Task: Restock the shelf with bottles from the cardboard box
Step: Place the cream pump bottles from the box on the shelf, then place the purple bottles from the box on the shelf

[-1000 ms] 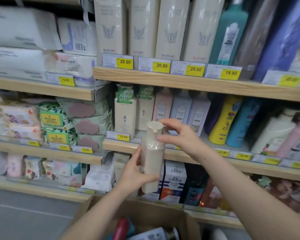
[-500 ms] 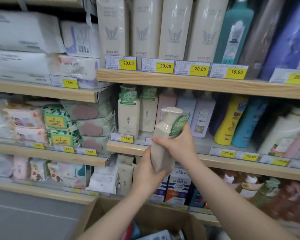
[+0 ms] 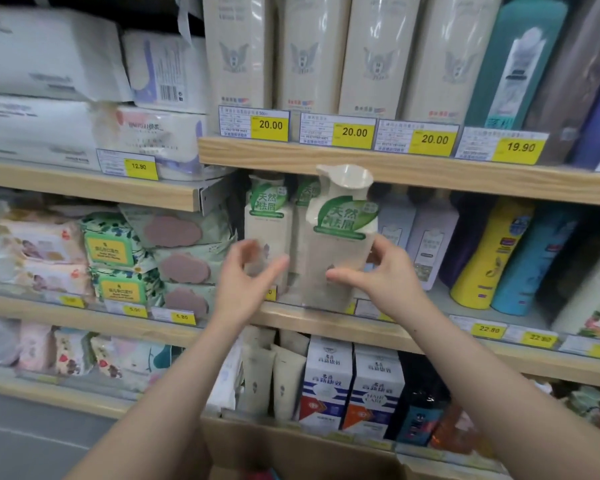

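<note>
Three tiers of wooden shelving fill my view, and the middle shelf is where I am working. On it stand two matching beige bottles with green labels at the left, pale lilac ones behind, and a yellow bottle and blue bottle to the right. At the bottom edge I can see the rim of the cardboard box, its contents mostly out of frame.

The beige pump bottle I am stocking stands at the front lip of that shelf, just beside its twins, label facing me. My right hand holds it low on the body, thumb in front and fingers curled round the right side. My left hand is blurred, fingers spread and relaxed, holding nothing, just apart from the bottle.

I judge this as the placing step, nearly finished. Next I would nudge the bottle back so its base sits fully on the board and in line with the others, minding the pump head under the upper shelf edge, then let go and reach down to the box.
</note>
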Available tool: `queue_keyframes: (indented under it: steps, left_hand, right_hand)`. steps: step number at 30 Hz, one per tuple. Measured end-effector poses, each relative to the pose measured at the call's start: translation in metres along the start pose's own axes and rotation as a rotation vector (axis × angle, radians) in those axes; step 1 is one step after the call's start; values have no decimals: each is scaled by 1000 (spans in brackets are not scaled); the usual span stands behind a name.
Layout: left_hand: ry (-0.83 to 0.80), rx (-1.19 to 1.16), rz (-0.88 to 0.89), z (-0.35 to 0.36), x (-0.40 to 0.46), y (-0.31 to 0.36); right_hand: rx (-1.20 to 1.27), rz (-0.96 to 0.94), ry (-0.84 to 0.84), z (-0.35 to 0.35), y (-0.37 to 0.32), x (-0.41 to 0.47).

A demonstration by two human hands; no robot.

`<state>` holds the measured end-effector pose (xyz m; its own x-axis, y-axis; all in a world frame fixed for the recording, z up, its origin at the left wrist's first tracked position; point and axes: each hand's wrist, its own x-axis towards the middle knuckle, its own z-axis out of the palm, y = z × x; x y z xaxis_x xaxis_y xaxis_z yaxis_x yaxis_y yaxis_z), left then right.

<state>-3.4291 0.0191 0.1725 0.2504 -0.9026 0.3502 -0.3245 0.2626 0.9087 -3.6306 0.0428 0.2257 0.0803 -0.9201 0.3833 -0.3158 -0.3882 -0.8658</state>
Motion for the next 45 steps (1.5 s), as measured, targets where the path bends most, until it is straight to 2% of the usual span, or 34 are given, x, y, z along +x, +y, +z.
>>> queue_keyframes:
  steps: [2, 7, 12, 18, 22, 26, 33, 36, 38, 41, 45]
  left_hand:
    - [220, 237, 19, 4, 19, -11]
    - [198, 510, -11, 40, 46, -35]
    - [274, 473, -22, 52, 49, -46]
    - [180, 395, -13, 28, 52, -50]
    - [77, 307, -11, 14, 53, -56]
    - [-15, 281, -7, 7, 46, -61]
    - [-2, 317, 26, -6, 28, -67]
    - [39, 347, 38, -11, -7, -70]
    - [5, 290, 44, -11, -41, -76]
    - [-160, 256, 21, -11, -105, -89]
    - [-342, 180, -132, -16, -195, -114]
  right_hand:
    - [-157, -49, 56, 4, 1, 17]
    - [-305, -94, 125, 17, 28, 40]
    - [-274, -37, 110, 37, 54, 55]
    - [-99, 73, 94, 58, 72, 66]
    - [6, 81, 48, 61, 72, 68]
    - [12, 84, 45, 63, 73, 68]
    - [-109, 126, -27, 65, 75, 68]
    - [-167, 169, -73, 61, 68, 57]
    - [-202, 190, -84, 56, 66, 37]
    - [-243, 154, -87, 47, 66, -11]
    - [-258, 171, -165, 43, 84, -96]
